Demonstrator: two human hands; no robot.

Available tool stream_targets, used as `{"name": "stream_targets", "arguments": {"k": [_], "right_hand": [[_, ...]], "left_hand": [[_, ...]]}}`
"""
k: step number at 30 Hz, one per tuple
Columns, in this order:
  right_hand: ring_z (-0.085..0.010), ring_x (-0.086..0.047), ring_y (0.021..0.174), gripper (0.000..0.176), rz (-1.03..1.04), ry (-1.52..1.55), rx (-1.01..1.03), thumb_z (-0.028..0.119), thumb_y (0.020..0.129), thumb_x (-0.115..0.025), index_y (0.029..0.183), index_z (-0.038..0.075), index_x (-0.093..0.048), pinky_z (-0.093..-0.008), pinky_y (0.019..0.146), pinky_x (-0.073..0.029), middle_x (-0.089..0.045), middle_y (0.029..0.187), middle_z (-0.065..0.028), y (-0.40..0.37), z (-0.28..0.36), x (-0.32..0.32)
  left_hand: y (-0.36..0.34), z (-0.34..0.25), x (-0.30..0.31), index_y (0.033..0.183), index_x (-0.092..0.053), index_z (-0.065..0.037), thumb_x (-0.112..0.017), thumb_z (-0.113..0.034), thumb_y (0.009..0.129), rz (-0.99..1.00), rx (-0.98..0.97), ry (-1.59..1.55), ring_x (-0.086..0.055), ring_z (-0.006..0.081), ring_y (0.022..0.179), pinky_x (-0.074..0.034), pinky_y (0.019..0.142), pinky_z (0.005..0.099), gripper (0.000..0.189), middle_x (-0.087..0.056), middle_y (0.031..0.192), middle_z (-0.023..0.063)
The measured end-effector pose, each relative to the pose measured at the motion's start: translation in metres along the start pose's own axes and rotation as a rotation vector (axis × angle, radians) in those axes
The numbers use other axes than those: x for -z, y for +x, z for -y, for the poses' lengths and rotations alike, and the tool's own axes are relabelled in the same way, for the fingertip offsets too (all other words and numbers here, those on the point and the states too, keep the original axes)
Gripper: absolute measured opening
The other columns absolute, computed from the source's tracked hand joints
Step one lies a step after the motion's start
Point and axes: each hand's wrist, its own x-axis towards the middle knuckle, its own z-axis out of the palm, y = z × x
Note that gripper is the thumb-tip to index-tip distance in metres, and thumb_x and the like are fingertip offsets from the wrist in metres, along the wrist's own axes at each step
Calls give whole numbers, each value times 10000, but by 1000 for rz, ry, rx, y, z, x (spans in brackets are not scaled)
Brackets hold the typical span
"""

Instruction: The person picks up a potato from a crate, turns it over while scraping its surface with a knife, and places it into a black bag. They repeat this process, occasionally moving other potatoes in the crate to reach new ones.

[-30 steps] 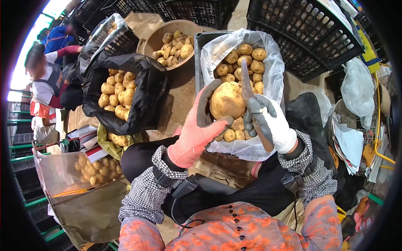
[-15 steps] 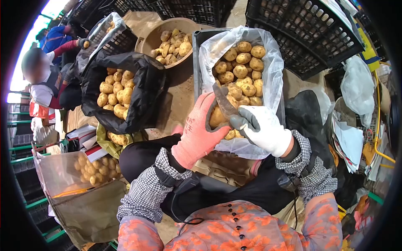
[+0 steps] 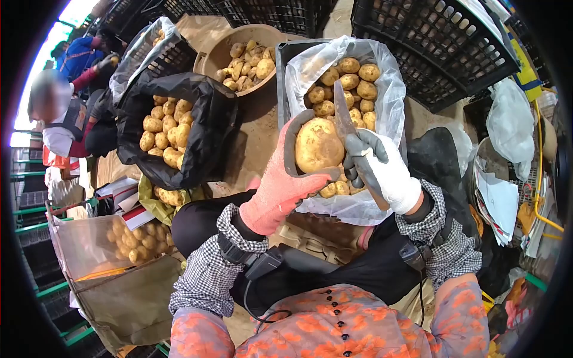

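Observation:
A large yellow-brown potato (image 3: 320, 145) is held in my left hand (image 3: 279, 179), which wears a pink glove with a grey palm; the fingers and thumb curve round its left and lower sides. My right hand (image 3: 383, 170), in a white and grey glove, grips a knife (image 3: 342, 110) whose darkened blade points up along the potato's right side. Both hands are over the near part of a crate (image 3: 282, 89) lined with clear plastic (image 3: 391, 83), which holds several potatoes (image 3: 349, 82).
A tan basin (image 3: 206, 56) of potatoes is behind on the left, beside a black-lined container (image 3: 134, 128) of potatoes. Black crates (image 3: 430, 51) stand at the back right. A person (image 3: 59, 113) is at the far left. Papers (image 3: 498, 200) lie at the right.
My left hand has turned, bringing the potato's broad face into view. The knife has swung from slanting across my left hand to nearly upright beside the potato.

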Motion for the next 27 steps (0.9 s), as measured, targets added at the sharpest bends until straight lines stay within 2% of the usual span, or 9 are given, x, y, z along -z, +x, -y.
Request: {"name": "stream_targets", "arguments": {"k": [5,7,9,11,12,17,20,23,27], "right_hand": [[-73,-518,594,332,15,-110,80,341,940,-521,867,19,-562,-235,496,-416,-524,662,-3,-1,-11,2],[-61,-483,531,329,77,-735,407,370,941,-531,875,48,-539,-197,482,-403,-532,686,4,1,-14,5],[-50,-472,526,347,57,-719,422,383,937,-539,892,39,-548,-190,480,-400,-533,691,16,-2,-20,3],[-64,-493,572,359,33,-69,50,363,948,-513,823,27,-545,-240,507,-408,-515,627,-8,-4,-11,-3],[-67,-478,543,388,-18,-2,66,387,952,-505,818,25,-541,-250,497,-396,-495,596,-1,-3,-7,-7],[-94,-457,520,355,4,-216,114,342,948,-517,860,2,-569,-284,500,-380,-501,572,-32,-3,-9,-4],[-147,-473,508,325,1,-342,265,305,937,-530,882,-10,-584,-314,512,-391,-522,585,-83,-2,-10,-1],[-223,-525,537,280,97,-343,135,262,920,-549,887,-13,-590,-344,537,-406,-558,618,-132,-5,-6,0],[-293,-547,593,223,91,-530,366,204,897,-567,919,-16,-593,-352,583,-438,-604,712,-168,-1,-16,4]], "left_hand": [[-1,8,-2,1396,-308,-67,-711,22,668,-31,-139,259,-467,153,1170,-412,961,279,837,-475,1267,85],[-2,12,3,1382,-324,-60,-729,-5,654,-10,-69,230,-458,160,1181,-408,967,284,836,-473,1272,87],[-1,13,2,1375,-334,-56,-733,-11,649,-33,-116,283,-465,163,1173,-410,965,290,830,-478,1267,90],[0,12,0,1367,-343,-52,-737,-18,644,-52,-170,335,-472,166,1165,-411,964,296,824,-483,1262,93],[0,9,-3,1363,-349,-48,-737,-23,646,-63,-160,289,-480,170,1154,-413,962,304,816,-490,1251,97],[-1,18,2,1354,-358,-50,-734,-28,648,-93,-251,383,-503,168,1113,-429,939,314,801,-507,1221,103],[-4,14,-1,1348,-365,-61,-731,-28,648,-84,-147,269,-513,155,1077,-465,875,296,790,-517,1201,95],[-6,11,0,1343,-371,-72,-723,-27,651,-84,-66,282,-552,114,928,-498,722,251,778,-538,1164,83],[-6,6,3,1348,-368,-79,-717,-27,651,-58,11,328,-537,65,722,-458,562,207,781,-559,1125,69]]}}
